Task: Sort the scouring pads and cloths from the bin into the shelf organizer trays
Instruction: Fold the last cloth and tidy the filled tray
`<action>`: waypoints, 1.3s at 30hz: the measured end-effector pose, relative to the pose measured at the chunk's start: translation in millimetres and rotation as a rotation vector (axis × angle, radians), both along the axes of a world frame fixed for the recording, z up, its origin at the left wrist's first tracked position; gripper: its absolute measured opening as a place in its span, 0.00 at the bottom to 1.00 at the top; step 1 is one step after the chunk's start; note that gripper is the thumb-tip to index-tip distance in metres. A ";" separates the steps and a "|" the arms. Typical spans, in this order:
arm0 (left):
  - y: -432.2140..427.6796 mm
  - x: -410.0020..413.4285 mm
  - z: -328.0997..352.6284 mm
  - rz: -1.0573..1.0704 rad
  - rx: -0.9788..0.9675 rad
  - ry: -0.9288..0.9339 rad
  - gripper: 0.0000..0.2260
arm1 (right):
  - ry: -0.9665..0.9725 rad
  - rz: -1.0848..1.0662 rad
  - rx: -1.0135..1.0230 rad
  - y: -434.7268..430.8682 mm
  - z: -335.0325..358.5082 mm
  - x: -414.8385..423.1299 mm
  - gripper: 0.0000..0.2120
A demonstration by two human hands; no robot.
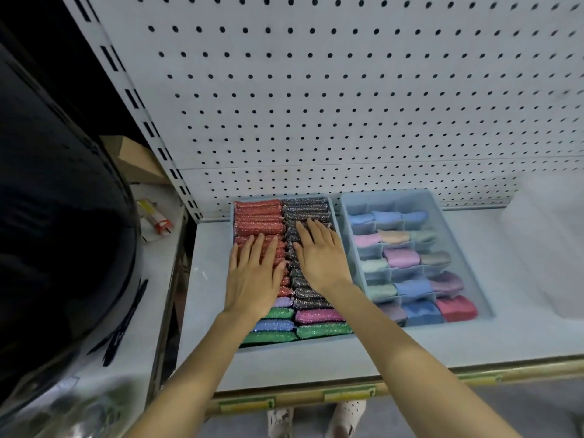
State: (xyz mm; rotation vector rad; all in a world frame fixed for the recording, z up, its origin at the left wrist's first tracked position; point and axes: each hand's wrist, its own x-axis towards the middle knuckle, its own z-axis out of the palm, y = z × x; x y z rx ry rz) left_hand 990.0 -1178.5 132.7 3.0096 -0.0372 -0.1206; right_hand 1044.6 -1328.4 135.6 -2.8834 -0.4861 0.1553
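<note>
Two trays are set side by side on the shelf (410, 346), against the pegboard (316, 90). The left tray (268, 346) is packed with glittery scouring pads in two columns: red pads (257, 216) on the left and dark silver pads (305, 208) on the right, but a full count can't be given since both hands cover part of each column. At the front end of that tray three green pads (324, 330), one blue pad (273, 325), one pink pad (319, 316) and one lilac pad (282, 301) can be made out. The right tray (385, 196) is split into small compartments, three across, and around fifteen rolled cloths (401, 257) are tucked in, one per compartment: mostly blues, pinks, purples and grey-greens, with a single red cloth (456, 308) in the near right corner. The left hand (252, 279) is laid flat on the red pads, fingers straight and slightly spread, nothing gripped. The right hand (319, 254) is laid flat the same way on the dark silver pads, fingers straight and a bit fanned. Three green-and-yellow tags (349, 395) are stuck along the shelf's front edge, but the print is way too blurred to be read. Off to the left a big black shape (57, 216) fills the view; what it is can't be told. Behind it a cardboard box (136, 159) is seen, and a small clear packet (155, 216) with yellow and red bits is lying on the neighbouring shelf, its label unreadable.
</note>
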 end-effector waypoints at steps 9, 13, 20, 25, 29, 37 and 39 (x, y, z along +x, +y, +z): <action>-20.1 9.2 22.2 0.068 -0.071 0.030 0.26 | 0.060 0.021 0.230 -41.4 25.0 12.1 0.24; -90.6 22.2 48.0 0.074 -0.317 -0.033 0.25 | 0.016 -0.050 0.263 -117.3 50.4 18.6 0.24; -290.5 24.9 78.2 -0.080 -0.787 -0.037 0.20 | -0.115 -0.281 0.366 -339.0 90.3 35.7 0.22; -430.5 37.9 74.9 0.027 -0.939 0.057 0.25 | -0.160 -0.443 0.311 -501.6 91.1 46.5 0.20; -496.6 51.5 69.4 0.183 -1.045 0.213 0.31 | -0.174 -0.540 0.206 -601.6 83.4 52.1 0.20; -551.7 64.8 61.9 0.437 -1.165 0.297 0.27 | -0.100 -0.724 0.029 -726.1 63.9 66.9 0.27; -554.4 66.8 57.9 0.480 -1.193 0.283 0.25 | -0.069 -0.765 0.004 -744.7 58.7 68.8 0.28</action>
